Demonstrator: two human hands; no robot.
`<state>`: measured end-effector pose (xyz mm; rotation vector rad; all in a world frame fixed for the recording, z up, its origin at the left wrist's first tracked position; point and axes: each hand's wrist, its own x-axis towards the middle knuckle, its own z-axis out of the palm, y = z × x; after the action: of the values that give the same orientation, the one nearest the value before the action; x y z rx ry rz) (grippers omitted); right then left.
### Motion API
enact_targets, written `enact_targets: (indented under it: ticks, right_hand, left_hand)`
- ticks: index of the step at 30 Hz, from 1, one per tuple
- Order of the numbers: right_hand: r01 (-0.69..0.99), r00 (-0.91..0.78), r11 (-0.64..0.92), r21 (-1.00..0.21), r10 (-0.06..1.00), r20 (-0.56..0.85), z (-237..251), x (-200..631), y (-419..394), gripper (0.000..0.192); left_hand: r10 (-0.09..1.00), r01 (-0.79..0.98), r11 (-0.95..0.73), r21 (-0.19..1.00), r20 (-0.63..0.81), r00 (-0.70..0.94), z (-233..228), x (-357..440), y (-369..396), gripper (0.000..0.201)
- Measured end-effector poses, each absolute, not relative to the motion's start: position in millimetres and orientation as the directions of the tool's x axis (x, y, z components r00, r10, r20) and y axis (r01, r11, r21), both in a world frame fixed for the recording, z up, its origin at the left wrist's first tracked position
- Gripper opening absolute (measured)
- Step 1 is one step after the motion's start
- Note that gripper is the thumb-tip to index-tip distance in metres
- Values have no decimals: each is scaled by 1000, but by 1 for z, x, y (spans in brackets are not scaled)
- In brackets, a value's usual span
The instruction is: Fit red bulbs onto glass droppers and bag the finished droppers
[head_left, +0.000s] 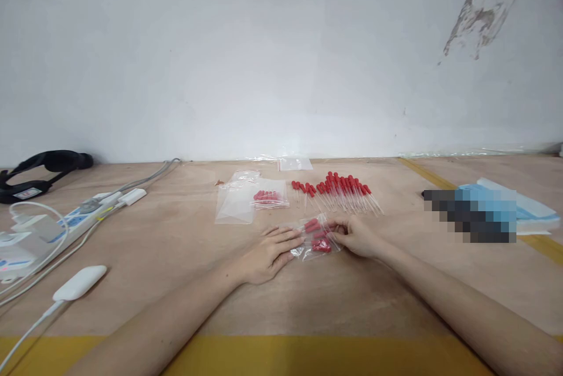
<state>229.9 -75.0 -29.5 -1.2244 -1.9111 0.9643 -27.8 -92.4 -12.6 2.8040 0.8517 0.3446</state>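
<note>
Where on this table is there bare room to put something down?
Bare wood lies between the power strip and the empty bags, and right of the droppers up to the blue masks. It is crowded around both hands and their bag.

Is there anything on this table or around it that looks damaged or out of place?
The wall has a damaged patch at the upper right, where the paint looks peeled and stained. On the table, the red-capped droppers lie in a loose heap, not in neat rows. Nothing looks spilled.
</note>
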Motion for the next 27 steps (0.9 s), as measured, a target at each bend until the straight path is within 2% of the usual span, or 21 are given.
enact_targets:
  ticks: [2,4,8,11,15,20,23,27]
  right_hand:
    - [314,-349,201,-928,933,84,-27,227,-77,24]
    - [254,-262,107,-961,964,38,-25,226,-78,27]
    - [340,-66,-40,-940,996,-67,-19,227,-76,36]
    - [395,-140,-93,-914,977,-160,-17,224,-73,35]
    - [391,-251,-99,-915,945,-210,-17,220,-71,25]
    - [213,-276,-153,-965,938,-209,-11,224,-78,12]
    - [58,-292,-166,-984,940,-175,-1,231,-78,14]
    - [-86,-238,-68,-994,970,-45,23,236,-63,13]
  left_hand:
    - [562,514,-819,255,172,809,-12,-28,-92,41]
    - [556,503,-822,268,181,811,-11,-28,-93,41]
    - [548,491,-825,281,184,816,-9,-28,-94,40]
    - [537,482,-831,280,175,825,-8,-28,-94,41]
    - [525,473,-836,278,159,836,-8,-29,-93,40]
    - [495,415,-850,323,222,840,-7,-26,-96,39]
    - [580,478,-810,340,350,735,-7,-31,-90,39]
    - [735,723,-617,312,558,386,-10,-62,-55,36]
